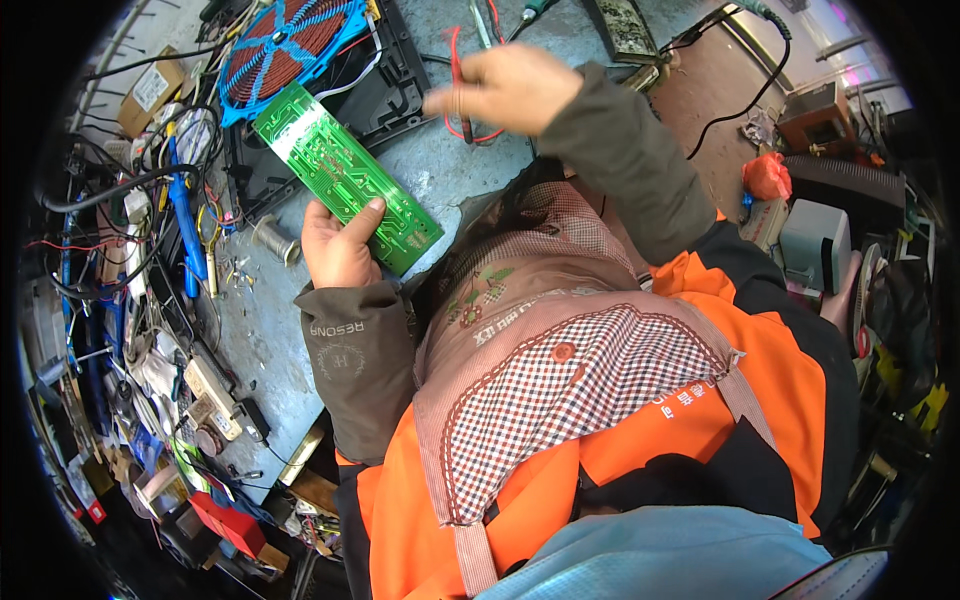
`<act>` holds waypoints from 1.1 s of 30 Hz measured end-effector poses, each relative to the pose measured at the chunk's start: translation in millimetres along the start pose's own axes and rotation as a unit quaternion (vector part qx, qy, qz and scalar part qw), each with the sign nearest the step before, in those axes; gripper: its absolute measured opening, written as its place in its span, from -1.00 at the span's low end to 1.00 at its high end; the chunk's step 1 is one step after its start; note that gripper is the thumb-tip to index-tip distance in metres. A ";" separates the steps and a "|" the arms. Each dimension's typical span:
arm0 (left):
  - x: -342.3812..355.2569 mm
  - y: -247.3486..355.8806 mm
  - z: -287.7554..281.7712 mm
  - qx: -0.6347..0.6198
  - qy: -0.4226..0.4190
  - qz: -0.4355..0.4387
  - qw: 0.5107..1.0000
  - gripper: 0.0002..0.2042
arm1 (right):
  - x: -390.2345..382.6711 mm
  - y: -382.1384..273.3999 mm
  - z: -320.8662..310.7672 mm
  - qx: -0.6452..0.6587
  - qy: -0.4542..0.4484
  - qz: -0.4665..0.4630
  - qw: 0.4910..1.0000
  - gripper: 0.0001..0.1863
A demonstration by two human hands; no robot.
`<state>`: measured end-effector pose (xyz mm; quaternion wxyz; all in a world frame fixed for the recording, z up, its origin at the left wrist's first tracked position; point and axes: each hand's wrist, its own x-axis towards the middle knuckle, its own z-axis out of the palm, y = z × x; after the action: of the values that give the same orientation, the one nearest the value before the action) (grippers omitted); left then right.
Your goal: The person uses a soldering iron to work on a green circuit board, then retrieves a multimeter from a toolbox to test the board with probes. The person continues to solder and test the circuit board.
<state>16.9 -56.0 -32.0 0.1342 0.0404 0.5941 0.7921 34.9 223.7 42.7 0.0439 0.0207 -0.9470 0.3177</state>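
My left hand (pixel 340 248) grips the near end of a long green circuit board (pixel 352 178), thumb on top and fingers underneath. The board is tilted, and light glares off its far end. To the right of the board, my right hand (pixel 512 88) hovers over the bench; its fingers are smeared by motion, so whether they hold anything cannot be made out. A thin red wire (pixel 455 48) loops beside and below that hand. Beyond the board lies a round copper-coloured coil (pixel 290 50) on a blue frame, set in a black plastic housing (pixel 402 85).
A spool of solder wire (pixel 274 241) stands left of my left hand. Tangled cables, pliers (pixel 211 240) and a blue tool (pixel 186 220) crowd the bench's left side. A power strip (pixel 212 398) lies nearer. A grey box (pixel 815 245) and a red bag (pixel 767 177) sit to the right.
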 end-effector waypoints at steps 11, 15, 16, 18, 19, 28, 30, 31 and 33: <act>1.8 0.1 4.0 -0.007 0.010 -0.006 1.000 -0.67 | 108.1 110.7 22.2 -0.150 0.215 0.085 0.961 -0.63; 1.5 2.9 2.6 -0.005 -0.001 -0.012 1.000 -0.66 | 106.3 119.7 11.3 0.212 0.142 0.137 0.957 -0.70; 2.5 2.5 1.8 -0.003 -0.001 -0.014 1.000 -0.66 | 100.5 112.7 10.0 0.223 0.152 0.126 0.955 -0.75; 2.0 2.6 1.3 0.000 -0.002 -0.017 1.000 -0.66 | 88.8 111.7 1.7 0.291 0.157 0.115 0.937 -0.74; 1.6 3.0 2.0 0.000 -0.004 -0.019 1.000 -0.67 | 78.5 113.1 -3.4 0.322 0.160 0.109 0.926 -0.73; 0.3 1.8 -0.2 -0.014 -0.010 -0.025 1.000 -0.67 | -93.7 25.1 15.0 0.204 -0.108 -0.135 0.964 -0.61; 1.3 3.0 1.0 -0.011 -0.012 -0.028 0.999 -0.67 | -111.2 19.4 26.6 0.229 -0.135 -0.137 0.954 -0.57; 1.7 3.4 0.9 -0.012 -0.015 -0.026 0.999 -0.67 | -117.1 24.2 41.7 0.235 -0.099 -0.196 0.947 -0.55; 2.2 2.0 0.3 -0.011 -0.016 -0.026 0.999 -0.68 | -126.1 19.7 53.2 0.211 -0.107 -0.212 0.948 -0.53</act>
<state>14.6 -55.6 -30.2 0.1643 0.0365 0.5843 0.7939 155.4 208.7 -23.6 0.0035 0.2632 -0.8310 0.4900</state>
